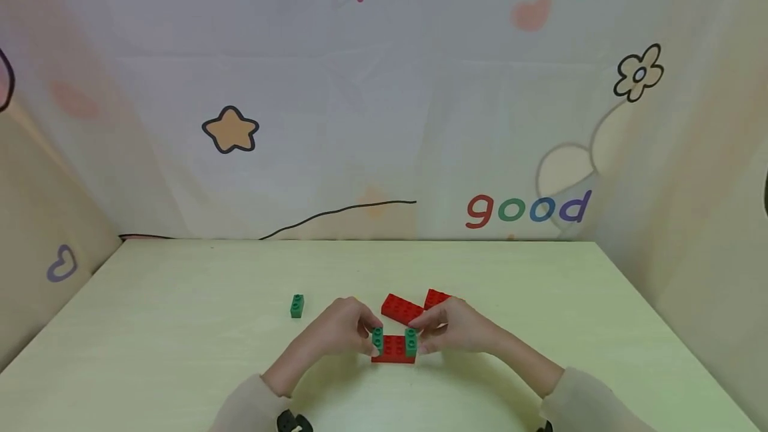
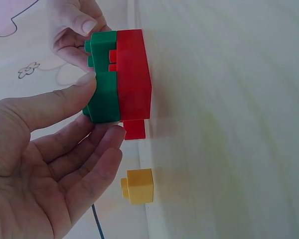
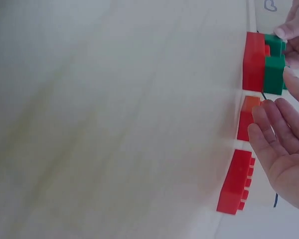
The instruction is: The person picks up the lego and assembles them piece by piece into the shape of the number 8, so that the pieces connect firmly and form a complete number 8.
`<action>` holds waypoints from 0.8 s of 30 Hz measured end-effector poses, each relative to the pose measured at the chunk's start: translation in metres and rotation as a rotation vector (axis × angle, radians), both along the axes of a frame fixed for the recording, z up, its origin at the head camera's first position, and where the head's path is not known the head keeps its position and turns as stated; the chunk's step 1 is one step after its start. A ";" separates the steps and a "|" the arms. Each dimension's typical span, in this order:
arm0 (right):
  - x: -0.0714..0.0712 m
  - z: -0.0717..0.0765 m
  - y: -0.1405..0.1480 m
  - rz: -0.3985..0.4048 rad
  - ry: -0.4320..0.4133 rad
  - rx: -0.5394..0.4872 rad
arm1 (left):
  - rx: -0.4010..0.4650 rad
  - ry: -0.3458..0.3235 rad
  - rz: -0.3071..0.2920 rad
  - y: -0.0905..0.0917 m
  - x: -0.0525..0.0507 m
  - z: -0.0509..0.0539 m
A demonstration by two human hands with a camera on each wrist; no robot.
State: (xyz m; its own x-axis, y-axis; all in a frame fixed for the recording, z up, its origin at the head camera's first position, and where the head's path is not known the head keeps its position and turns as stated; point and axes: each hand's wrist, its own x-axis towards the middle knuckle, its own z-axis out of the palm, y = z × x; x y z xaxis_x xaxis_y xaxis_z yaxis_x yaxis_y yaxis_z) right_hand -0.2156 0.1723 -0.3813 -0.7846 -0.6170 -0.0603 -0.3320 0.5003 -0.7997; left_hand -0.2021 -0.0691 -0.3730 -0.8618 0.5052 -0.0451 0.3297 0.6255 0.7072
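A red brick (image 1: 394, 350) sits on the table between both hands, studs up, with a green brick across each end. At its left end, my left hand (image 1: 347, 327) pinches one green brick (image 2: 104, 99) between thumb and fingers. The right hand (image 1: 459, 327) holds the other green brick (image 1: 411, 344) at the opposite end, its thumb and fingertips at that brick's ends. In the right wrist view, the remaining fingers (image 3: 281, 127) of this hand hang loosely below the brick. Both green bricks appear seated on the red one, leaving red studs showing between them.
Two more red bricks, one (image 1: 402, 309) just behind the hands and another (image 1: 435, 298) partly hidden by the right hand, lie on the table (image 1: 198, 325). A loose green brick (image 1: 297, 306) stands left. A yellow brick (image 2: 140, 186) lies beyond the left hand.
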 end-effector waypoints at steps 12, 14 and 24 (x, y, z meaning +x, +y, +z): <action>-0.012 0.012 0.035 -0.211 0.109 0.023 | 0.011 -0.004 -0.001 -0.002 0.002 0.002; -0.014 0.012 0.040 -0.245 0.123 0.030 | 0.014 -0.008 -0.004 -0.001 0.002 0.002; -0.023 0.009 0.048 -0.355 0.178 0.123 | 0.018 -0.012 -0.008 -0.001 0.000 0.001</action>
